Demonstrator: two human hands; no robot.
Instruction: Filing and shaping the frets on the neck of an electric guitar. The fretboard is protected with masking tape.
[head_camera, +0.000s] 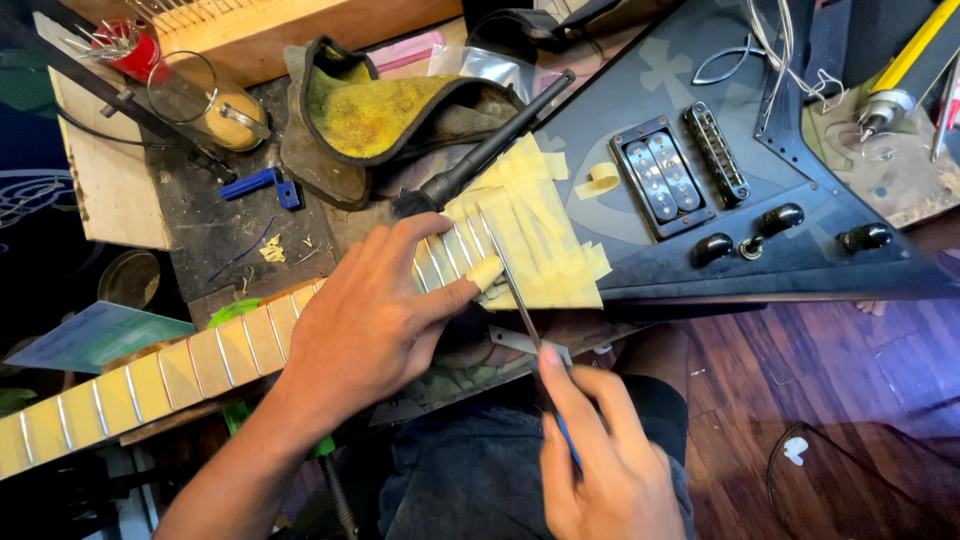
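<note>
Two hands work one fret: the left hand (365, 320) presses flat on the masked guitar neck (200, 360), while the right hand (600, 450) pinches a thin file (515, 290) (fingers clamped on its handle). Next stroke needs steady, level travel, I judge.

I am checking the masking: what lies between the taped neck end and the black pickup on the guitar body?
In the head view, a loose curl of yellow tape lies on the dark guitar body between the taped neck end and the pickup.
</note>
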